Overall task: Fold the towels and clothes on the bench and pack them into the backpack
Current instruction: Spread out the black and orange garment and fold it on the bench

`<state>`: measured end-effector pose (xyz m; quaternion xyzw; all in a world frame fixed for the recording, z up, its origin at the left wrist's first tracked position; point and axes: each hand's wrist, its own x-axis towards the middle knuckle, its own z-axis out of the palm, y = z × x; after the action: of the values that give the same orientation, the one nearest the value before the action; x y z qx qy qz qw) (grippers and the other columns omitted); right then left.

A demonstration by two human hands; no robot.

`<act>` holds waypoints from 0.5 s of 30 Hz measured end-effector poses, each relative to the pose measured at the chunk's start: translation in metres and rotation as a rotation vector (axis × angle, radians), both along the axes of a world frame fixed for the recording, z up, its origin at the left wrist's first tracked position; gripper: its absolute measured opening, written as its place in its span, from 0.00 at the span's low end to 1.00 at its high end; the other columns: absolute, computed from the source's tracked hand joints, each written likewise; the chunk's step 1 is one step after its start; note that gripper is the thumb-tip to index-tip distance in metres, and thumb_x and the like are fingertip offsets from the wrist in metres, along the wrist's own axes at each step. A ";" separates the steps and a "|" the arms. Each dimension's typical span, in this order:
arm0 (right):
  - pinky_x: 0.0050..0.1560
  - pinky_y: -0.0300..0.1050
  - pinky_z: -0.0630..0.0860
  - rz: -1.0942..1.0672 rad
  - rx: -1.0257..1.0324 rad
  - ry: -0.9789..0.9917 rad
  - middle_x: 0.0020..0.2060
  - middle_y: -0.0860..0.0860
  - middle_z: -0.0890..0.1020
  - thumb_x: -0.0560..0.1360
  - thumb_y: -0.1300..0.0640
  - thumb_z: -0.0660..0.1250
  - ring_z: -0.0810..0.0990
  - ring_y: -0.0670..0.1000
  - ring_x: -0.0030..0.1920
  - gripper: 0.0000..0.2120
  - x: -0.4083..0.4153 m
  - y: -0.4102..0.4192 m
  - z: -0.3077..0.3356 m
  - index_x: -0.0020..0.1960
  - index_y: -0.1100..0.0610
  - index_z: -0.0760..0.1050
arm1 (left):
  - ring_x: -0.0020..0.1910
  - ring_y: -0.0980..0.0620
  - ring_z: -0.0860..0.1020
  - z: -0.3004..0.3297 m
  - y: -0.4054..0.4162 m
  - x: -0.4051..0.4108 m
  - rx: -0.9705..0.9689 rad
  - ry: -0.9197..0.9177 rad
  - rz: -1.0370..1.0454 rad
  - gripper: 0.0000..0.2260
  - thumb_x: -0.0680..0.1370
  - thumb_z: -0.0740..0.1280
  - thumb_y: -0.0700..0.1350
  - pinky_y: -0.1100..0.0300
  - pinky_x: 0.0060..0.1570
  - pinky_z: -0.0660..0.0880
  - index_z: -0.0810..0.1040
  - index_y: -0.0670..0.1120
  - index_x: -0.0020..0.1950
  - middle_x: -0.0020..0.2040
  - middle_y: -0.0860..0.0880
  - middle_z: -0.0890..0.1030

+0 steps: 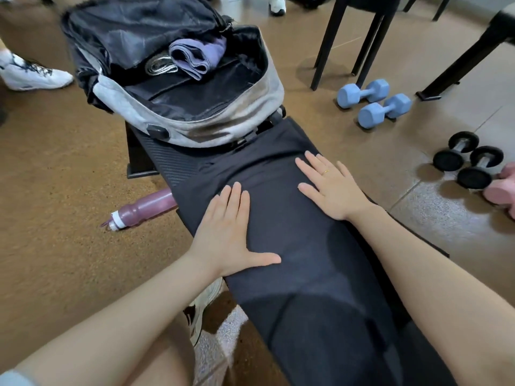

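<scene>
The surface (156,151) is a long, narrow black bench running away from the camera over a brown floor (55,168). A dark navy garment (292,246) lies spread along most of its length (seams curve across the near end). At the far end, an open grey-and-black backpack (195,126) rests on the surface, touching the garment's far edge. Inside it sit a folded purple towel (195,55) and, just beside that, a striped folded item (160,67).

The left hand (225,232) lies flat on the garment's left side, fingers extended and together, thumb spread, gripping nothing. The right hand (331,185) lies flat on the right side, fingers splayed, also gripping nothing; it wears a ring.

On the floor: two blue dumbbells (373,103) and two black dumbbells (468,160) to the right, a purple bottle (142,208) to the left.
</scene>
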<state>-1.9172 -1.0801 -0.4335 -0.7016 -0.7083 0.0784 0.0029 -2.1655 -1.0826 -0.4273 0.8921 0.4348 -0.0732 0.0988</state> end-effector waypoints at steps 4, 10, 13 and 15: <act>0.72 0.51 0.55 0.059 0.116 0.139 0.75 0.54 0.57 0.78 0.45 0.50 0.57 0.54 0.75 0.28 0.001 -0.025 0.014 0.75 0.55 0.58 | 0.75 0.45 0.39 0.011 -0.005 0.004 -0.053 0.009 0.027 0.65 0.48 0.28 0.81 0.52 0.72 0.38 0.41 0.42 0.76 0.76 0.42 0.39; 0.56 0.42 0.71 0.066 0.363 0.214 0.50 0.56 0.82 0.74 0.55 0.59 0.80 0.57 0.51 0.14 0.037 -0.130 0.028 0.47 0.61 0.81 | 0.59 0.42 0.75 0.031 -0.083 0.031 0.159 -0.430 -0.403 0.26 0.74 0.57 0.62 0.49 0.56 0.75 0.78 0.43 0.57 0.59 0.43 0.76; 0.53 0.42 0.71 0.145 0.341 0.172 0.46 0.55 0.82 0.75 0.54 0.60 0.81 0.55 0.47 0.13 0.051 -0.177 0.028 0.44 0.61 0.80 | 0.39 0.50 0.75 0.034 -0.132 0.049 0.095 -0.441 -0.453 0.19 0.71 0.59 0.61 0.59 0.34 0.74 0.78 0.47 0.44 0.43 0.49 0.76; 0.57 0.39 0.68 0.174 0.249 0.149 0.50 0.55 0.82 0.75 0.51 0.60 0.81 0.55 0.52 0.16 0.057 -0.199 0.024 0.50 0.61 0.80 | 0.34 0.52 0.72 0.034 -0.157 0.058 0.109 -0.370 -0.386 0.20 0.69 0.59 0.63 0.62 0.28 0.68 0.75 0.47 0.39 0.39 0.51 0.73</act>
<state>-1.8605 -1.2793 -0.4092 -0.6239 -0.7685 0.0419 0.1357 -2.1071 -1.2394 -0.3929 0.9607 0.2344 0.0971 0.1125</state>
